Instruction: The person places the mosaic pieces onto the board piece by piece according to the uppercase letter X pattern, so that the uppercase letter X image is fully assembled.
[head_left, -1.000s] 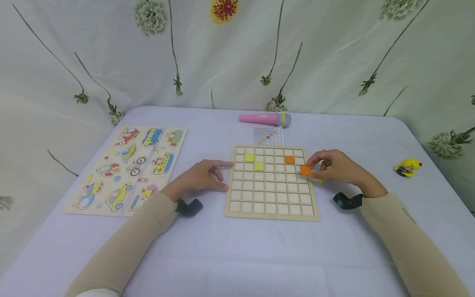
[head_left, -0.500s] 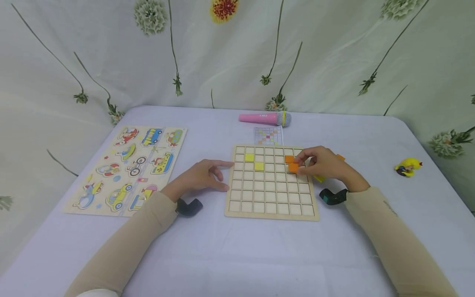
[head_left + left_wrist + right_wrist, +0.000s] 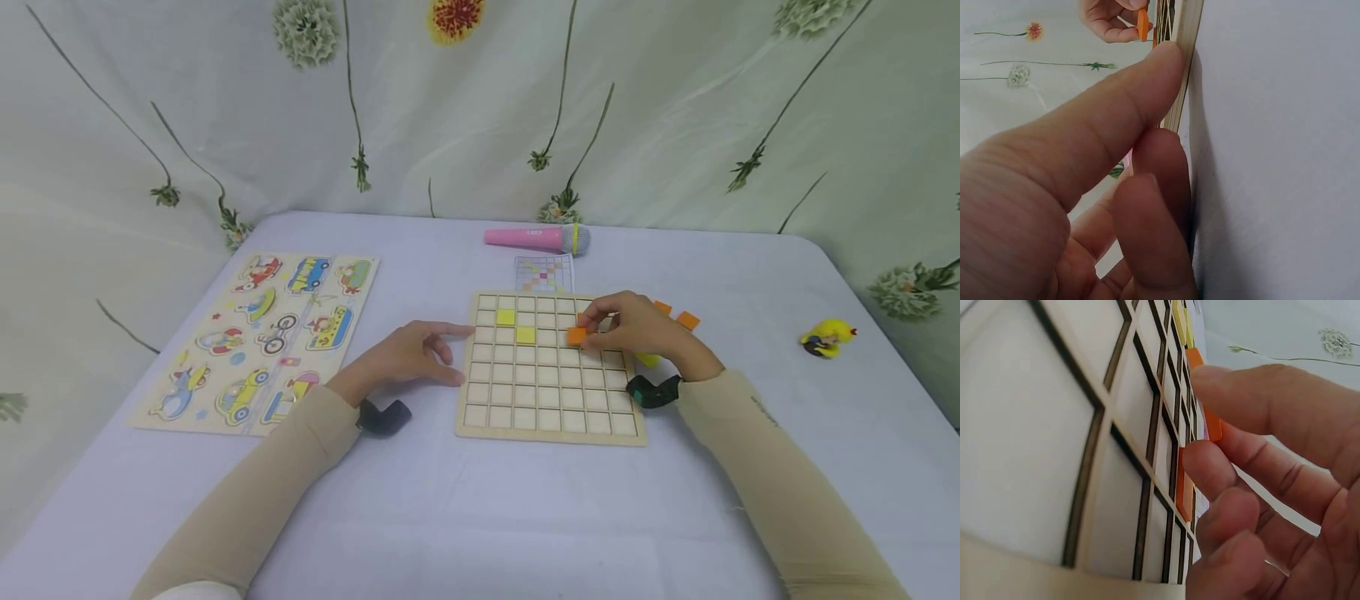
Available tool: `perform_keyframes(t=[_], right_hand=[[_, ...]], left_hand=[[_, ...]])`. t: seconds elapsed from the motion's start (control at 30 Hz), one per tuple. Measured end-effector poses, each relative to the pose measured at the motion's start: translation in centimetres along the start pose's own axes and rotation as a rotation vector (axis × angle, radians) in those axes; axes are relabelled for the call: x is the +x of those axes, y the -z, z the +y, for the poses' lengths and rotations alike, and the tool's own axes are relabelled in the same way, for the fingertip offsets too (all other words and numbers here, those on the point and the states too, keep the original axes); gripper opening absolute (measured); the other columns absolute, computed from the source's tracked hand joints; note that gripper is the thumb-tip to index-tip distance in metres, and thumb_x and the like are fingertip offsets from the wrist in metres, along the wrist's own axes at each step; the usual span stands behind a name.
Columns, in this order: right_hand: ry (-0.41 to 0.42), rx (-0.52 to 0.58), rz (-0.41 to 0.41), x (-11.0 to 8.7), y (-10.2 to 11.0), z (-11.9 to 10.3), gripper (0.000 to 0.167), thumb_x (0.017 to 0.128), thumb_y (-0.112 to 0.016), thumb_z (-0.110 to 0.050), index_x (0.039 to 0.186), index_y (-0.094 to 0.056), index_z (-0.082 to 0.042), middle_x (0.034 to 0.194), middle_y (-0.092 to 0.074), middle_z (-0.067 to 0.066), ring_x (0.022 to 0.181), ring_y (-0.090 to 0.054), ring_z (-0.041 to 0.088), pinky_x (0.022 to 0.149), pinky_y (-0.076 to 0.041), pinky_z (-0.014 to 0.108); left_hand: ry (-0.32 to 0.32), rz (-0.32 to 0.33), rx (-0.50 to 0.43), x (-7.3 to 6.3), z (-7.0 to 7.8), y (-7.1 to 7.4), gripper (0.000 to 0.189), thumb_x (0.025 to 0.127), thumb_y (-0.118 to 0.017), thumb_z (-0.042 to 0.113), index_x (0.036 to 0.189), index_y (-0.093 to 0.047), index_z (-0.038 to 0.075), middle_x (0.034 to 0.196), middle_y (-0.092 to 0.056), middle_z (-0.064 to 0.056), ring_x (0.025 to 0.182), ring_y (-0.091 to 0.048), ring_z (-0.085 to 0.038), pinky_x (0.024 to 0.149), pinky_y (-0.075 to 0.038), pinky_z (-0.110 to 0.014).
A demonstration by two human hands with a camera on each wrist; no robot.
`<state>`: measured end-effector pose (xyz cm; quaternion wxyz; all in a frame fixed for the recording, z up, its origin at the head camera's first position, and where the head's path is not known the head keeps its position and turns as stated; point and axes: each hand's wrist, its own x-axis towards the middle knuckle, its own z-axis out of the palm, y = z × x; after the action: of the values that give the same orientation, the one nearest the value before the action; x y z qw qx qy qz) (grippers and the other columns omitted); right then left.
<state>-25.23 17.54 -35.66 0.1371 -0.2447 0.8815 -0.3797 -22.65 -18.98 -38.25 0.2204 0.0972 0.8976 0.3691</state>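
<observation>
A wooden grid board (image 3: 551,434) lies on the table between both hands. My right hand (image 3: 641,327) pinches an orange square tile (image 3: 575,337) between thumb and fingers, close over a cell at the upper right; in the right wrist view the held tile (image 3: 1213,425) stands tilted. A second orange tile (image 3: 1185,487) sits in the grid beside it, mostly covered by fingers in the head view. Two yellow tiles (image 3: 506,317) fill cells at the upper left. My left hand (image 3: 405,358) rests at the board's left edge, index finger extended and thumb tip touching the side.
Loose orange tiles (image 3: 687,320) and a yellow tile (image 3: 647,359) lie right of the board, under the right wrist. Behind it are a patterned grid card (image 3: 543,273) and a pink microphone (image 3: 525,238). A vehicle puzzle (image 3: 247,342) lies left, a yellow toy duck (image 3: 827,337) far right.
My right hand has carried the orange tile leftward from the board's right edge, past the seated orange tile's column, uncovering loose orange tiles. My left hand has stayed in place.
</observation>
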Motion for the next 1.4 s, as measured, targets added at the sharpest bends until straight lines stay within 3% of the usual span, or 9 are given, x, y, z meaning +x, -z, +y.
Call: perform_keyframes(t=[0.5, 0.93, 1.17, 1.4], right_hand=[[-0.060, -0.022, -0.005, 0.9, -0.7, -0.4, 0.019, 0.093, -0.083, -0.008, 0.109, -0.076, 0.000, 0.090, -0.065, 0.003, 0.076, -0.054, 0.019, 0.076, -0.044, 0.035], [-0.094, -0.049, -0.028, 1.5, -1.1, -0.4, 0.019, 0.094, -0.082, -0.008, 0.110, -0.075, 0.000, 0.084, -0.057, 0.002, 0.077, -0.051, 0.020, 0.077, -0.041, 0.037], [-0.044, -0.088, -0.034, 0.8, -0.4, -0.3, 0.026, 0.094, -0.083, -0.013, 0.115, -0.075, 0.000, 0.084, -0.061, -0.001, 0.086, -0.057, 0.020, 0.082, -0.046, 0.037], [-0.019, -0.094, -0.009, -0.8, 0.9, 0.3, 0.026, 0.096, -0.081, -0.011, 0.119, -0.076, 0.001, 0.082, -0.061, -0.002, 0.072, -0.053, 0.018, 0.066, -0.042, 0.030]], left_hand=[[0.007, -0.001, -0.014, 0.0, 0.1, 0.0, 0.083, 0.085, -0.093, 0.023, 0.159, -0.057, 0.021, 0.106, -0.067, -0.006, 0.078, -0.055, -0.019, 0.077, -0.043, -0.034], [0.005, -0.003, -0.018, -0.1, 0.3, 0.1, 0.084, 0.085, -0.094, 0.022, 0.160, -0.057, 0.022, 0.106, -0.067, -0.006, 0.077, -0.054, -0.020, 0.078, -0.044, -0.034], [0.016, -0.003, -0.018, -0.1, 0.3, 0.0, 0.084, 0.085, -0.093, 0.023, 0.160, -0.057, 0.022, 0.106, -0.067, -0.006, 0.078, -0.055, -0.020, 0.078, -0.044, -0.034], [0.020, -0.004, -0.016, 0.0, 0.2, 0.0, 0.083, 0.085, -0.093, 0.023, 0.160, -0.056, 0.022, 0.106, -0.066, -0.006, 0.078, -0.055, -0.020, 0.079, -0.044, -0.034]])
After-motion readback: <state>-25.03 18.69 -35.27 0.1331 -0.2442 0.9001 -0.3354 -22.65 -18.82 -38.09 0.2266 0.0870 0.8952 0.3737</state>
